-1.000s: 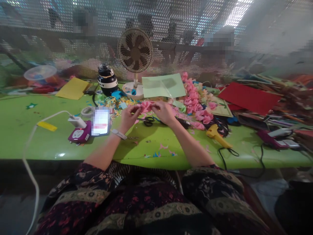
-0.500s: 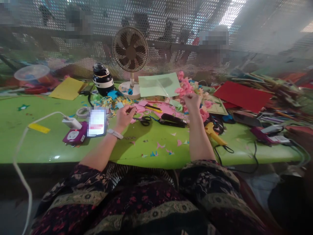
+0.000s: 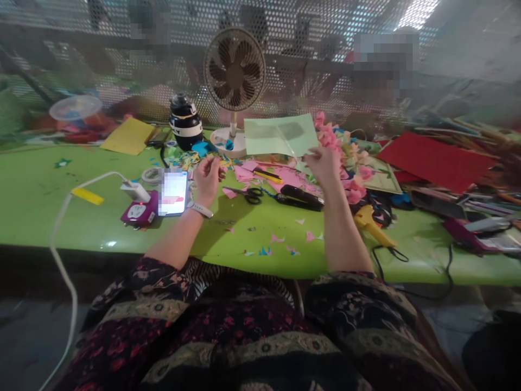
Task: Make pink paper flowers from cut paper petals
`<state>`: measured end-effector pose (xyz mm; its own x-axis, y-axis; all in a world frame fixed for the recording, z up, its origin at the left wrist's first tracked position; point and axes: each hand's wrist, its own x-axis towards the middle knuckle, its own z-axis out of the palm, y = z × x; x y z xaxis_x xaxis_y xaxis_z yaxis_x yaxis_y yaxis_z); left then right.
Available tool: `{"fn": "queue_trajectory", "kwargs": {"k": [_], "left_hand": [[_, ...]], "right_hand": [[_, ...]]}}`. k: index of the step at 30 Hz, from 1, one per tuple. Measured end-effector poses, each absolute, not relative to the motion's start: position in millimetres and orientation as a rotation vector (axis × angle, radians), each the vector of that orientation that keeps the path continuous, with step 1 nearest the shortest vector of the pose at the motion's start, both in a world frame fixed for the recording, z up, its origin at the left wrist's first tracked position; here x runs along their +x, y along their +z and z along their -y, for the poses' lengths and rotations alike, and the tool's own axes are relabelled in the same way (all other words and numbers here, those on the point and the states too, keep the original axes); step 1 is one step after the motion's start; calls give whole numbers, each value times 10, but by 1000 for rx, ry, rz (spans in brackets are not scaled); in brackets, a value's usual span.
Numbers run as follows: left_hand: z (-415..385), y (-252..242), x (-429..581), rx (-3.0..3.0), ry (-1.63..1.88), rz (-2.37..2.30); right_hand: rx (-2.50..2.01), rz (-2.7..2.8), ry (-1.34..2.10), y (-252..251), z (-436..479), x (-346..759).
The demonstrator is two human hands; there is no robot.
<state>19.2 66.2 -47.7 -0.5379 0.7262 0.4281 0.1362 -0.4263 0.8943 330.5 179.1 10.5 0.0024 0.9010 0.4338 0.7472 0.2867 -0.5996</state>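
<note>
My left hand (image 3: 207, 176) hovers over the green table (image 3: 228, 241), beside a lit phone (image 3: 173, 193). Its fingers are curled in, and whatever they may hold is hidden. My right hand (image 3: 324, 164) is by the lower right corner of a pale green paper sheet (image 3: 279, 136), its fingertips slightly apart over small green scraps. Pink paper flowers (image 3: 330, 138) are just behind it. Between my hands lie pink paper pieces (image 3: 291, 179), a yellow cutter knife (image 3: 267, 175), black scissors (image 3: 251, 194) and a black stapler (image 3: 302, 196).
A fan (image 3: 235, 76) and a black bottle (image 3: 186, 124) stand at the back. Left are a tape roll (image 3: 151, 175) and a purple power socket (image 3: 139, 210) with a white cable. Right are a yellow glue gun (image 3: 373, 225) with its cord and red paper (image 3: 435, 160).
The view has shifted, so the table appears farther right. My left hand has drawn its fingers in. My right hand has moved left toward the green sheet's corner, its pinch loosened.
</note>
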Motion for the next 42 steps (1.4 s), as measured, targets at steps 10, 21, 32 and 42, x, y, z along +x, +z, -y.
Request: {"fn": "queue_trajectory", "kwargs": {"k": [10, 21, 32, 42], "left_hand": [[-638, -336, 252, 965, 2084, -1375], [-633, -292, 270, 894, 2047, -1318], [-646, -316, 270, 928, 2055, -1323], [-639, -345, 277, 950, 2008, -1299]], "right_hand": [[-1394, 2827, 17, 286, -1265, 1818], [-1386, 2972, -91, 88, -1549, 1687], [-1414, 3009, -167, 79, -1413, 1617], [-1456, 2984, -144, 66, -1374, 1581]]}}
